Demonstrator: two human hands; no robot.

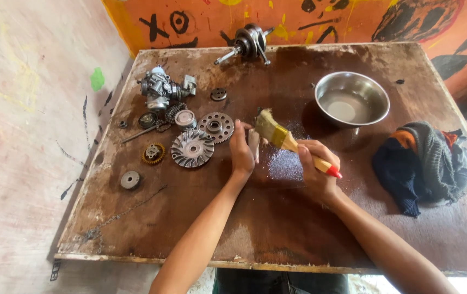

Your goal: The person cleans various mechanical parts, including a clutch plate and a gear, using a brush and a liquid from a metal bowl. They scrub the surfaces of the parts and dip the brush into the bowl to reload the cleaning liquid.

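Gripping a small metal part [253, 142] at table centre, left hand [241, 155] steadies it while right hand [315, 166] clasps a paintbrush [285, 140], bristles toward eleven o'clock. Wet board [277, 228] probably makes the part slippery; it could slip toward the finned disc [192, 147] at nine o'clock.

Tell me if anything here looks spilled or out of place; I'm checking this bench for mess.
A wet, glistening patch darkens the board under the brush, beside the steel bowl; it looks like splashed liquid. A crumpled rag lies at the right. The gears lie loosely at the left, none visibly broken.
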